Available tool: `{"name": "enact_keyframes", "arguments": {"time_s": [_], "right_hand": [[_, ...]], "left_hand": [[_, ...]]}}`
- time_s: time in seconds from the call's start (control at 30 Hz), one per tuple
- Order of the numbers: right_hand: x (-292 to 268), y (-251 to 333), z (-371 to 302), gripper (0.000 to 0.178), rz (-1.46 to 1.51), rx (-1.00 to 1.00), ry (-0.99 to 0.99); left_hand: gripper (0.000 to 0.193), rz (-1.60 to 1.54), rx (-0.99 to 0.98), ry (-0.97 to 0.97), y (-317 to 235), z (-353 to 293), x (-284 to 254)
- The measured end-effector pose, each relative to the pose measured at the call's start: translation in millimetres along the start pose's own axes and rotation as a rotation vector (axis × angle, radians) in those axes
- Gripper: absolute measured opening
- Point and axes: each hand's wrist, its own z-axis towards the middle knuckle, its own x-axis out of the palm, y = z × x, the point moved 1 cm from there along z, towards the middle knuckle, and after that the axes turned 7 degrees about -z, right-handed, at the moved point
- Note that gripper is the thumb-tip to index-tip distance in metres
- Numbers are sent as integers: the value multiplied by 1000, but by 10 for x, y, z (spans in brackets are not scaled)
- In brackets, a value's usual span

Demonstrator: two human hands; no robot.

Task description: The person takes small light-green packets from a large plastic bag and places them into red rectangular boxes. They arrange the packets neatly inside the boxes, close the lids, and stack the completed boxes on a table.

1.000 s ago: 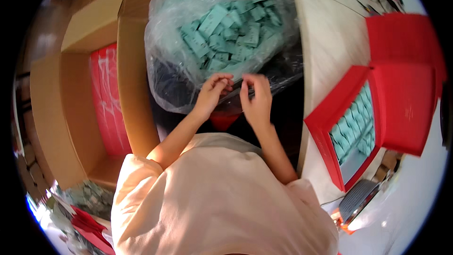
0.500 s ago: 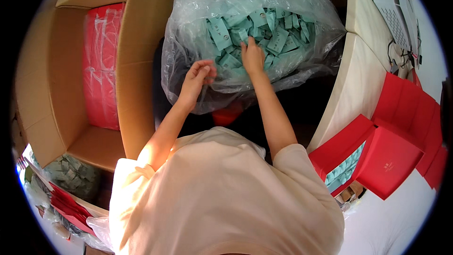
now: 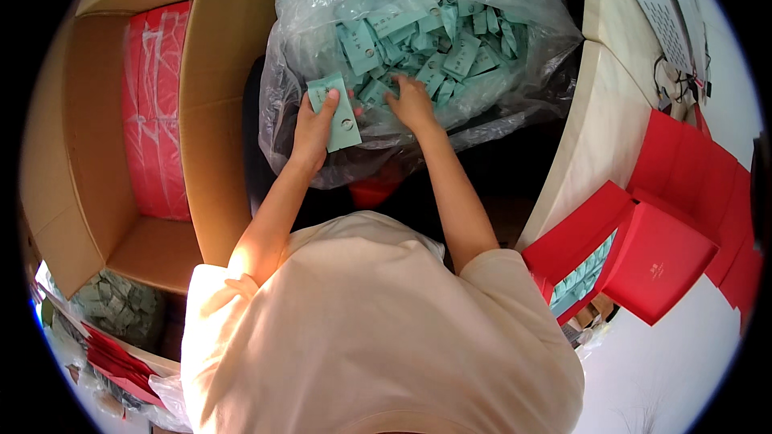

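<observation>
A clear plastic bag [image 3: 299,42] lies open in front of me, holding a heap of pale green sachets [image 3: 461,56]. My left hand [image 3: 309,133] is closed on one flat green sachet [image 3: 344,127] at the bag's near left edge, with the thumb lying across its face. My right hand [image 3: 413,106] is over the near side of the heap, fingers apart and nothing visible between them. Whether its fingertips touch the sachets there I cannot tell.
On the left stands an open cardboard box [image 3: 229,72] with red plastic-wrapped packs [image 3: 157,112]. A red box [image 3: 661,261] and a red windowed tray of sachets [image 3: 583,277] lie at the right, below a white machine [image 3: 663,12]. Another bag of sachets [image 3: 121,305] sits lower left.
My left hand, holding nothing before, now grips a green sachet. My right hand has drawn back from the heap toward me and slightly left. The whole view has shifted a little.
</observation>
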Motion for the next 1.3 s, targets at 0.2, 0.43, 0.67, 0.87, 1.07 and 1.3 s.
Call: {"name": "enact_keyframes", "arguments": {"time_s": [0.2,0.43,0.67,0.87,1.07,1.3], "right_hand": [[34,-13,-60,39,-98,-79,106],[-670,464,-491,36,376,38,-234],[-614,979,-761,55,295,-491,-192],[-487,865,-409,38,365,-441,-278],[164,536,507,38,459,326,-260],[-146,530,215,38,287,101,-272]], "left_hand": [[39,48,-5,16,26,5,-26],[43,91,-23,2,110,49,-112],[57,-171,-341,155,16,2,-124],[56,-43,-135,34,3,5,-180],[39,-254,-437,260,-75,-76,-153],[30,-513,-484,143,-24,9,-224]]}}
